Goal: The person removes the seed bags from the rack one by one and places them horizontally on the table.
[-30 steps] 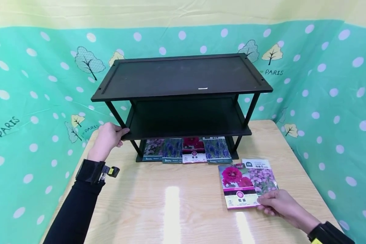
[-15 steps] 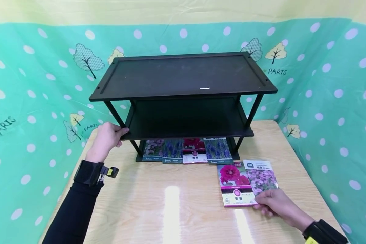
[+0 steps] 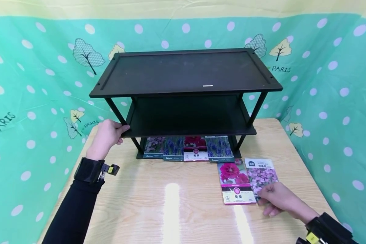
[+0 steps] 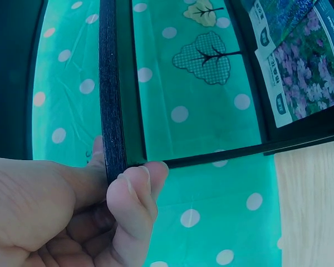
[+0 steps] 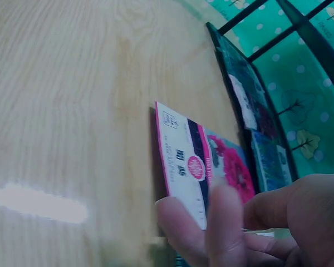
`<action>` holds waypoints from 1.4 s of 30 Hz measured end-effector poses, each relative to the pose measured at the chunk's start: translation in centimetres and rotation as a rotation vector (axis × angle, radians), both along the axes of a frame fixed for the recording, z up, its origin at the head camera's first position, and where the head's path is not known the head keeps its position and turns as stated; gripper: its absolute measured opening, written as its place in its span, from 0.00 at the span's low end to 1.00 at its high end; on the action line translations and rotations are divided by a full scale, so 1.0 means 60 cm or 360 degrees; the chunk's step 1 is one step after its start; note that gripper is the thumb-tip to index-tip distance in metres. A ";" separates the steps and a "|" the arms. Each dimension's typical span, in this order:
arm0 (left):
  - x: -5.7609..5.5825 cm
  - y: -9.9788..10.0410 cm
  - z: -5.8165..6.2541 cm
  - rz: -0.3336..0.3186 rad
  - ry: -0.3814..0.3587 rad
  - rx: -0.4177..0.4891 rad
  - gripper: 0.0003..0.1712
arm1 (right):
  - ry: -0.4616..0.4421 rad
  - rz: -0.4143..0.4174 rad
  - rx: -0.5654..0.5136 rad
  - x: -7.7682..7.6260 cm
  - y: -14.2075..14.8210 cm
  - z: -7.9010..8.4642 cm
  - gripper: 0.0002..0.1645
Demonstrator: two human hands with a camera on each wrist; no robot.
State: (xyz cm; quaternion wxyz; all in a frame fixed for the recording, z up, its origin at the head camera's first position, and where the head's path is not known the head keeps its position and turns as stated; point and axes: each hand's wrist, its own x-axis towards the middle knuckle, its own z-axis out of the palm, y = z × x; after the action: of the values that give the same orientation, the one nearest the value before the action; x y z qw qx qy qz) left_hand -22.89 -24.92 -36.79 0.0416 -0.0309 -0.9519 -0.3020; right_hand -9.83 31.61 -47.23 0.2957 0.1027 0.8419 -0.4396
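My left hand (image 3: 107,136) pinches the front left corner of the middle tier of a black shelf rack (image 3: 187,117). In the left wrist view its thumb and fingers lie on either side of the shelf edge (image 4: 112,83). On the table, right of the rack, lie a hollyhock seed packet (image 3: 235,184) with magenta blooms and a seed packet with pale purple flowers (image 3: 262,173), side by side. My right hand (image 3: 279,198) hovers at the lower end of the purple-flower packet, fingers loosely spread. In the right wrist view those fingers partly cover the hollyhock packet (image 5: 197,161).
Several flower seed packets (image 3: 195,149) lie in a row on the bottom tier, partly under the middle one. A small white strip (image 3: 207,85) lies on the top tier. Polka-dot cloth (image 3: 30,101) hangs around the wooden table (image 3: 140,200).
My right hand has come off the hollyhock packet's lower right corner, and its fingers have loosened. The two packets lie a little further apart. My left hand stays on the rack.
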 end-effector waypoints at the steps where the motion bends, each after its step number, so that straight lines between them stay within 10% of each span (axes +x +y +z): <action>1: -0.001 0.001 0.000 -0.0002 -0.0002 0.0003 0.19 | 0.0021 0.0014 0.0035 -0.003 0.000 0.004 0.18; 22: -0.002 -0.004 0.001 0.0023 -0.0024 -0.0025 0.19 | 0.0857 0.0826 0.0730 -0.126 -0.039 0.084 0.36; 42: -0.004 0.000 0.001 0.0050 -0.0072 -0.0015 0.19 | 0.0599 0.1062 0.0757 -0.208 -0.076 0.039 0.37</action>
State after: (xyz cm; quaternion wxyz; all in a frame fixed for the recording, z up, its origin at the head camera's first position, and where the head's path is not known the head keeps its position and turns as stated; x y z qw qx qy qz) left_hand -23.12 -24.92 -36.72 0.0247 -0.0094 -0.9544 -0.2975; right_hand -22.34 27.06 -44.88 0.2311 -0.1912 0.9457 -0.1254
